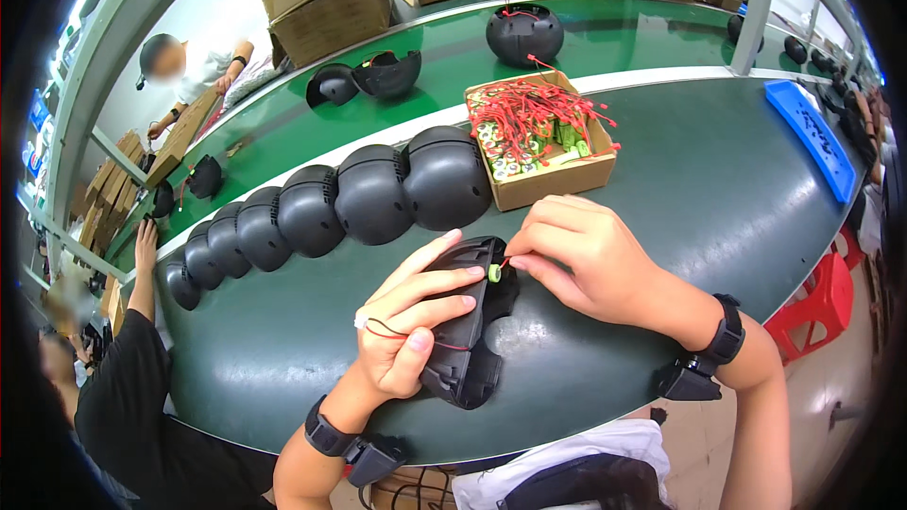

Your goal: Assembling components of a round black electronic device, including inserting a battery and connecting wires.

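My left hand point(402, 321) is wrapped around a black plastic shell point(463, 380), which is tilted with its inner side turned to the right. A thin dark and red wire with a small white plug runs across the fingers of that hand. At the shell's upper inner edge sits a green battery cell point(494, 273). My right hand point(590, 260) has thumb and forefinger pinched on a short red wire point(504, 263) beside the cell. Part of the shell's inside is hidden from this angle.
A cardboard box point(553, 186) of green cells with red wires stands beyond my hands. Several rounded black shells point(373, 194) line up to its left. A blue tray point(811, 140) lies at the right. Behind runs a green conveyor point(435, 42). Co-workers are at the left.
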`<state>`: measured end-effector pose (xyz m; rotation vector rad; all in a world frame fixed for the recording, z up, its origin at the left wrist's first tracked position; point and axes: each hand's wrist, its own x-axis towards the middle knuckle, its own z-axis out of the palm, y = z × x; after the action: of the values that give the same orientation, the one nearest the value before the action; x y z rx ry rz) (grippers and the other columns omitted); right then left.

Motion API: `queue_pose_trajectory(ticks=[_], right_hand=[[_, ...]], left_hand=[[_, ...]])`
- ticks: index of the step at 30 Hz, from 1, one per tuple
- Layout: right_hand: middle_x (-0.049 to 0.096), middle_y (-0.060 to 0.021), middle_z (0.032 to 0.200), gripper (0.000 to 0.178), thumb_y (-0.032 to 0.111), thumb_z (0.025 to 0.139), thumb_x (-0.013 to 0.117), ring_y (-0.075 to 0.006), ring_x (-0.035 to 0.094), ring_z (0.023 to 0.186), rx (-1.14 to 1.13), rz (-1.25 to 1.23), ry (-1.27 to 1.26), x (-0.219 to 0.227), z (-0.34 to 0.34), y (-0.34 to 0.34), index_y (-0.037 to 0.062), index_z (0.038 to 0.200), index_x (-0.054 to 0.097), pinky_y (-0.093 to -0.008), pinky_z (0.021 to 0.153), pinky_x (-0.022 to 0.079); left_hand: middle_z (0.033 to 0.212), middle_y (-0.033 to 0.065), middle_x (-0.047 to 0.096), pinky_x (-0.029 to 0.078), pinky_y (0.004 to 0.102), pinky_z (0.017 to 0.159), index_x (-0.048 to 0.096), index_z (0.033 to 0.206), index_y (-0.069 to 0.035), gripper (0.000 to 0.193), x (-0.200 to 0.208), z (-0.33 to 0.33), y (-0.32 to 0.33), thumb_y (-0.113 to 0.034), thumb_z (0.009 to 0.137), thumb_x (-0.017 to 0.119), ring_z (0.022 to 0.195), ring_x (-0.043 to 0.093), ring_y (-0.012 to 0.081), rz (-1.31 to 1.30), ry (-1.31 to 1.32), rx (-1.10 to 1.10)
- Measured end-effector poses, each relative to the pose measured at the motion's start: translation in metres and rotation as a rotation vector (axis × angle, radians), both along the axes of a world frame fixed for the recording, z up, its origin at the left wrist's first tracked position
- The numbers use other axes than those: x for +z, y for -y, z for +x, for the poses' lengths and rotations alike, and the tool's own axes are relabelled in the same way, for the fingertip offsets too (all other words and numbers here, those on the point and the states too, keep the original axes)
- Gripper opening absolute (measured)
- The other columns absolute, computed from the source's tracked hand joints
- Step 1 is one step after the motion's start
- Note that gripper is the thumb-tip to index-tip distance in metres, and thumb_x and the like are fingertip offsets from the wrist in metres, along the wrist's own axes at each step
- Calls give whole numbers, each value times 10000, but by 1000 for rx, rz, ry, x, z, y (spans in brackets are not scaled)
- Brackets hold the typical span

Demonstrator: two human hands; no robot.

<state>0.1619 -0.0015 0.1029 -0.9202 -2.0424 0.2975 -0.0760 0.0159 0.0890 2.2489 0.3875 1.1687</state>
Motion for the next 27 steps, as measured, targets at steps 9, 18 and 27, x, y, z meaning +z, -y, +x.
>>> queue_pose_trajectory(ticks=[9, 18, 27], right_hand=[[533, -15, 683, 81, 94, 769, 684, -203, 540, 672, -4, 66, 140, 7, 2, -1, 93, 768, 602, -336, 672, 375], [587, -17, 790, 114, 100, 673, 690, -179, 555, 712, 12, 520, 122, 32, 0, 24, 81, 761, 619, -381, 772, 450], [573, -57, 758, 171, 95, 681, 691, -227, 545, 742, 276, 464, -114, 20, -18, 17, 34, 783, 568, -350, 779, 433]], left_hand=[[1042, 257, 664, 377, 590, 997, 671, 910, 7, 514, -2, -2, 5, -382, 990, 345, 1180, 509, 506, 14, 24, 46], [1105, 244, 650, 417, 530, 994, 701, 960, 39, 466, 7, 11, 11, -299, 930, 382, 1180, 512, 505, 51, -93, 33], [1130, 237, 617, 413, 500, 974, 668, 1038, 48, 479, 12, 9, 36, -319, 947, 373, 1108, 548, 439, 50, -230, 46]])
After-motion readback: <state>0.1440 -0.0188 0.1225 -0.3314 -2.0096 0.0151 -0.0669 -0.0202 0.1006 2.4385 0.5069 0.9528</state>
